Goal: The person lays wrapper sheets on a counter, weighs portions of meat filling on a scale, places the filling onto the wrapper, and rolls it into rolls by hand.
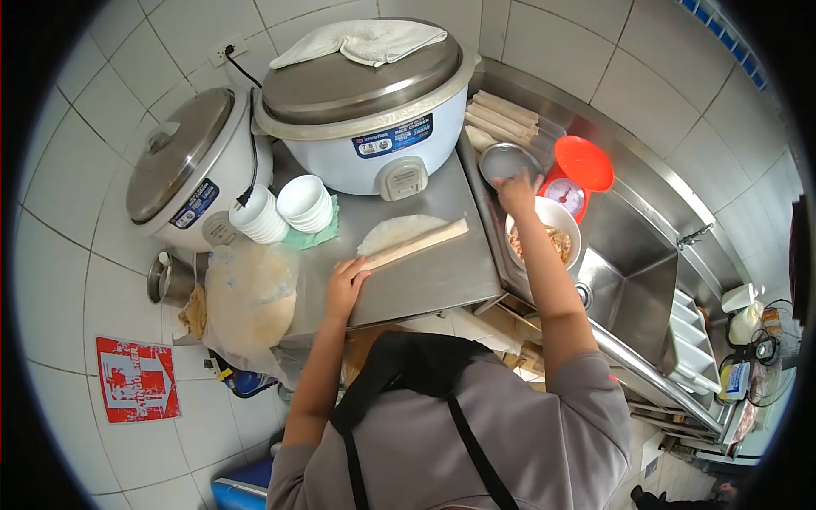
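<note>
On the steel counter lies a long pale spring roll (414, 244), slanting across the edge of a thin round wrapper (399, 229). My left hand (344, 287) is closed over the roll's left end. To the right, my right hand (518, 194) reaches into the near edge of a shallow round metal dish (510, 160); its fingers are blurred, and I see nothing held in them. Below that wrist stands a white bowl (557, 218) of chopped filling, partly covered by the forearm. A stack of wrappers in clear plastic (251, 293) is left of my left hand.
Two rice cookers (365, 127) stand at the back and left, one topped by a white cloth (357, 42). Stacked white cups (304, 204) sit before them. Several finished rolls (501, 117), a red scale (568, 191) and a sink (633, 276) are to the right.
</note>
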`<action>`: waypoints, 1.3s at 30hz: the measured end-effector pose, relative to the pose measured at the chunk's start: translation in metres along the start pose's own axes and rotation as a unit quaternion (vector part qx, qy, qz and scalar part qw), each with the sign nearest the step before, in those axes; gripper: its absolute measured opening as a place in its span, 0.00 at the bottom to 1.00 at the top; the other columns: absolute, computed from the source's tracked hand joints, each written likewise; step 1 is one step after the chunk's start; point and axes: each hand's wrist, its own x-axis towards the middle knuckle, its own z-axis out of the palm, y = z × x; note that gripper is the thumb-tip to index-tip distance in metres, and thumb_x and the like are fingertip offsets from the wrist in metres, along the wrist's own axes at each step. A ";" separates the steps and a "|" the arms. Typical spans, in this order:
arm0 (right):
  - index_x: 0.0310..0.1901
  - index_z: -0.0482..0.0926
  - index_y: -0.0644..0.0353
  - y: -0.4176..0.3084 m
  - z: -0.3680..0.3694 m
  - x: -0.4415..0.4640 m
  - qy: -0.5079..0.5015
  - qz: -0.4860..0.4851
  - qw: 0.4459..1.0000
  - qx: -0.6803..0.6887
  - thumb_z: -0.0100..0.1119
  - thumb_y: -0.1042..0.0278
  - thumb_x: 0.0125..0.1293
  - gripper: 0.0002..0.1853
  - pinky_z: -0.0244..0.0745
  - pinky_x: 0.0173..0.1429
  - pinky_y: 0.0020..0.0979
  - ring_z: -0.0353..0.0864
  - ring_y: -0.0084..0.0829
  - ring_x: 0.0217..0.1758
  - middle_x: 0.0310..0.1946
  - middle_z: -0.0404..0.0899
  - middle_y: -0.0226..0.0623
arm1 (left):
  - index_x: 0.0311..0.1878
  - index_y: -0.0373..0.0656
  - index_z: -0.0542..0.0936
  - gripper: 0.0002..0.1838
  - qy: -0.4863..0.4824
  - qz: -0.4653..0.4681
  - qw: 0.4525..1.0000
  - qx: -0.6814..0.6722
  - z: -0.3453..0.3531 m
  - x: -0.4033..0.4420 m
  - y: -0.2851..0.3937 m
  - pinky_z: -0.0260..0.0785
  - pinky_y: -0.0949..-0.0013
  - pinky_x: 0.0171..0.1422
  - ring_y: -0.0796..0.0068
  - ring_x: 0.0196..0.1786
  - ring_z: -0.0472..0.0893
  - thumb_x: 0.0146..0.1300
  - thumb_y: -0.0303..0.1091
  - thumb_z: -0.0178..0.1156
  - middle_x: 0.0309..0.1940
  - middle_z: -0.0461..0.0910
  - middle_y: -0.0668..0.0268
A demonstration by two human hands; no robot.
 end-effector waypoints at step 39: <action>0.43 0.80 0.55 -0.112 -0.013 -0.084 -0.035 -0.321 0.888 0.328 0.66 0.65 0.49 0.17 0.62 0.59 0.41 0.72 0.40 0.50 0.39 0.77 0.34 | 0.46 0.43 0.80 0.19 -0.074 -0.022 0.997 -0.010 0.000 0.011 0.017 0.69 0.60 0.49 0.58 0.46 0.76 0.50 0.38 0.67 0.43 0.78 0.63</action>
